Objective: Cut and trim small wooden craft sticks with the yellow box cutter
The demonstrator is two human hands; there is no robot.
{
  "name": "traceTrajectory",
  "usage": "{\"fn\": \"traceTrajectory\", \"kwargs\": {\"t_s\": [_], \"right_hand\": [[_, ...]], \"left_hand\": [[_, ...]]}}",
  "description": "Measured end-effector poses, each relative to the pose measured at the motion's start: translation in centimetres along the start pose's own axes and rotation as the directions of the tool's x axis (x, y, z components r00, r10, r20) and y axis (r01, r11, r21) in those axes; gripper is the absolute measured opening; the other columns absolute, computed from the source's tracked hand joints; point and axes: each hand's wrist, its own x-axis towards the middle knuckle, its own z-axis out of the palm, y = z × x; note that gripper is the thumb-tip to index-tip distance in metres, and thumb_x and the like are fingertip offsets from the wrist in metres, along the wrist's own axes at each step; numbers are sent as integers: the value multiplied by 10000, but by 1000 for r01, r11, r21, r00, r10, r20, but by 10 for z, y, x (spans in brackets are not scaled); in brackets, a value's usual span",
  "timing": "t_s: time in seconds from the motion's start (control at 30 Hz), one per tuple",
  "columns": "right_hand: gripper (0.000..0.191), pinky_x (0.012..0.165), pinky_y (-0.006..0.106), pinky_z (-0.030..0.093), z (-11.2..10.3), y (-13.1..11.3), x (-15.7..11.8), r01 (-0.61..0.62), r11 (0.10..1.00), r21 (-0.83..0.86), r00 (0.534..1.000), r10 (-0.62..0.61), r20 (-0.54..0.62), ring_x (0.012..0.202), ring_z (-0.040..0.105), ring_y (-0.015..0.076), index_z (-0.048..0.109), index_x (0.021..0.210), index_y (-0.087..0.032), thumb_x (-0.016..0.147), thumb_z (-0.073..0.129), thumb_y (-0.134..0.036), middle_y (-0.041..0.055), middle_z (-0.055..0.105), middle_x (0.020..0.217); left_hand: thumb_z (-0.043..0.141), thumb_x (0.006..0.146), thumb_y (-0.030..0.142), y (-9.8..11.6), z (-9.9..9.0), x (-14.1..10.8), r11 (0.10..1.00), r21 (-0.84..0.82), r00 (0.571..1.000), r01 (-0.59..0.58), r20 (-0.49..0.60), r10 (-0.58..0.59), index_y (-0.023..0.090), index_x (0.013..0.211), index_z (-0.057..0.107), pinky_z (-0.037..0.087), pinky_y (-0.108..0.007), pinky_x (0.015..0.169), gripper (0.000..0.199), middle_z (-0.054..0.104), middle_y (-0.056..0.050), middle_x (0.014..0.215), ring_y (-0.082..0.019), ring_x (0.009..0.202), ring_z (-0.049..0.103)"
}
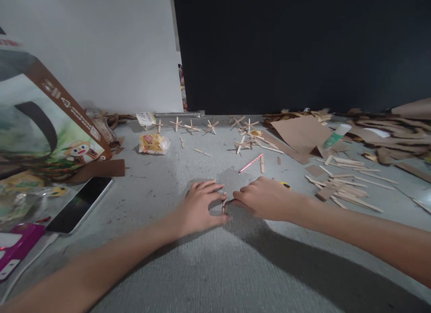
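Note:
In the middle of the grey surface, my left hand (201,204) grips a short piece of wooden stick (224,206) on end between its thumb and index finger. My right hand (257,198) is closed beside it, its fingertips pinched close to the stick piece; what they hold, if anything, is too small to make out. Just beyond the hands lie a pink pencil (251,163) and a flat wooden stick (262,164). Farther back sit several star-shaped pieces made of crossed wooden sticks (211,126).
To the right are a pile of loose wooden sticks (357,197), a glue stick (336,136) and brown cardboard (301,134). On the left lie a phone (81,205), a magenta device (22,248), a printed bag (50,120) and a small yellow packet (153,143). A dark panel (303,52) stands behind.

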Motion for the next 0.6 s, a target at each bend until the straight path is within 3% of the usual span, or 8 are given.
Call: {"fn": "traceTrajectory", "kwargs": {"t_s": [0.6], "right_hand": [[299, 546, 323, 260, 8, 2, 2, -2, 1000, 19, 1000, 2, -15, 667, 735, 211, 755, 1047, -172, 1098, 508, -333, 87, 795, 815]], "left_hand": [[834, 821, 573, 5, -5, 0, 1000, -1, 999, 22, 30, -22, 275, 1278, 756, 298, -611, 1265, 551, 586, -92, 1575, -372, 1540, 431]]}}
